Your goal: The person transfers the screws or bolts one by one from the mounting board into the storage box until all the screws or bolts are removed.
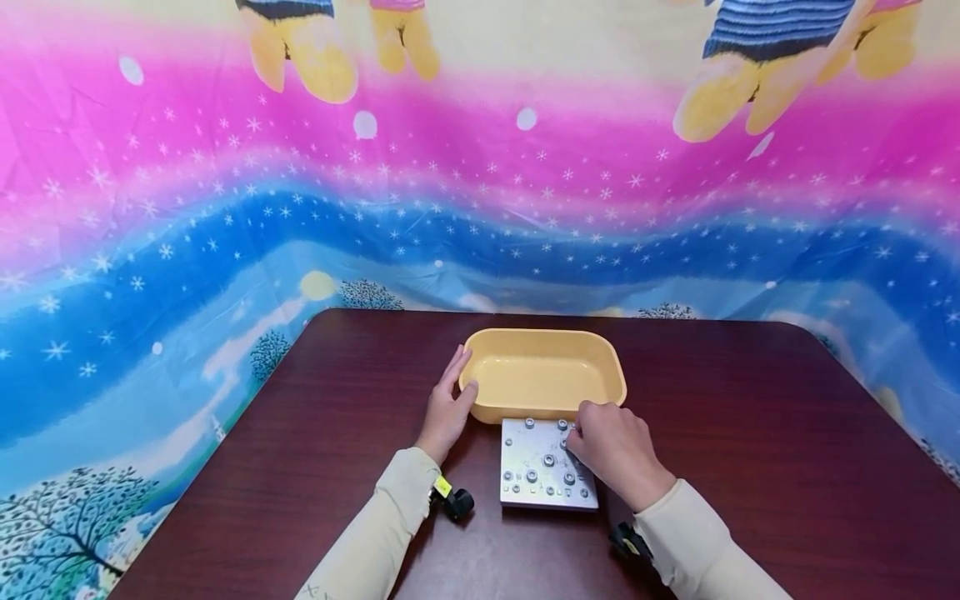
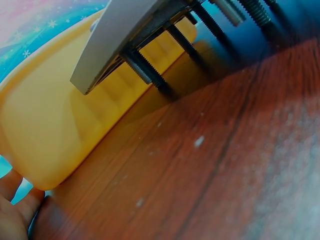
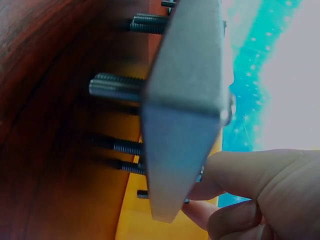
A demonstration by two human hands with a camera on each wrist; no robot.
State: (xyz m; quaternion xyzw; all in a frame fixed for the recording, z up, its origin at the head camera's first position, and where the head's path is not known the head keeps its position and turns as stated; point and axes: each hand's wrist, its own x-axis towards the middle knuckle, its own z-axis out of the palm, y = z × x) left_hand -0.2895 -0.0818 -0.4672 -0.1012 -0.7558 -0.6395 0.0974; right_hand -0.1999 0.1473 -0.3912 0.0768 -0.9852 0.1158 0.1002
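Note:
A yellow oblong tub (image 1: 543,414) stands on the table, and my left hand (image 1: 447,410) rests against its left end, fingers fairly straight. In the left wrist view, only part of that hand (image 2: 17,210) shows by the tub's corner. Just in front of the tub is a square metal plate (image 1: 536,492), dotted with several socket-head screws (image 1: 549,460). Their threaded shanks (image 2: 150,75) stick out below the plate, which sits raised above the table. My right hand (image 1: 617,450) has curled fingers and pinches a screw at the plate's far right part; fingers mostly hide that screw.
The dark red wooden table (image 1: 750,433) extends on both sides of the tub and plate. Behind it hangs a printed cloth (image 1: 480,217) in pink and blue. A small black camera (image 1: 456,503) is strapped to the left wrist.

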